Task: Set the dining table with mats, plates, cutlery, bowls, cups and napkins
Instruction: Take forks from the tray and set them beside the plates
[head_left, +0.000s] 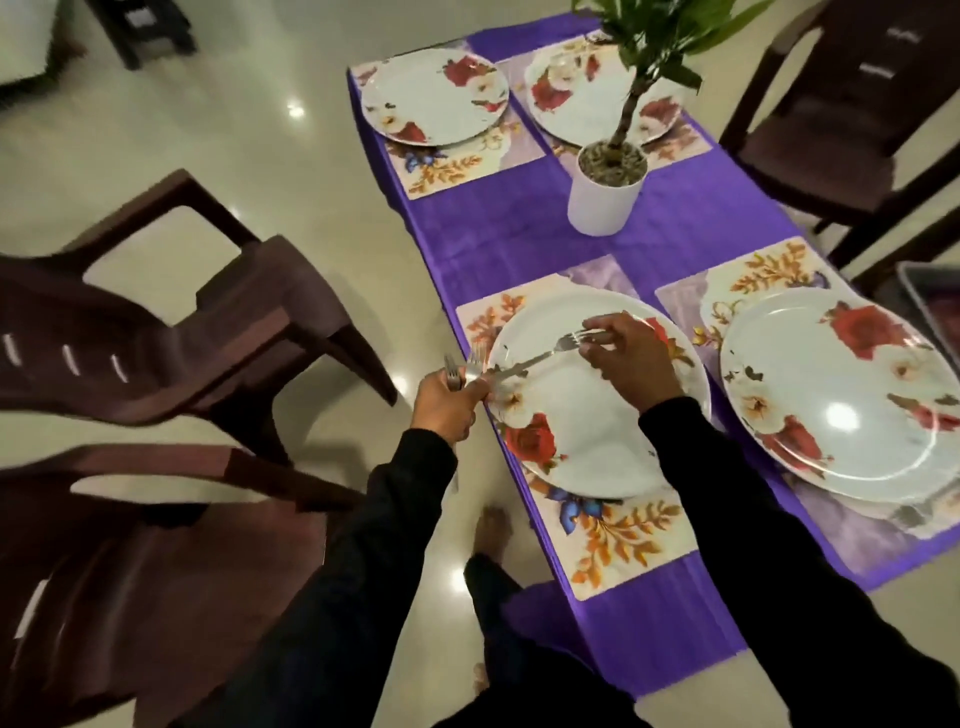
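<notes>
Left hand (448, 404) clenched round a bundle of forks (464, 370) just off the table's near edge. Right hand (626, 357) pinching one fork (540, 355) by the tines, handle running back to the bundle, held above the nearest plate (582, 447) on its floral mat (618, 545). Potted plant (605, 195) mid-table.

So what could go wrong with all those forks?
The left hand grips a bunch of forks out past the table edge, above the floor, so one might slip and fall. The right hand pinches one fork just above the near plate, so it could clatter onto it. The purple cloth hangs over the edge and might snag.
</notes>
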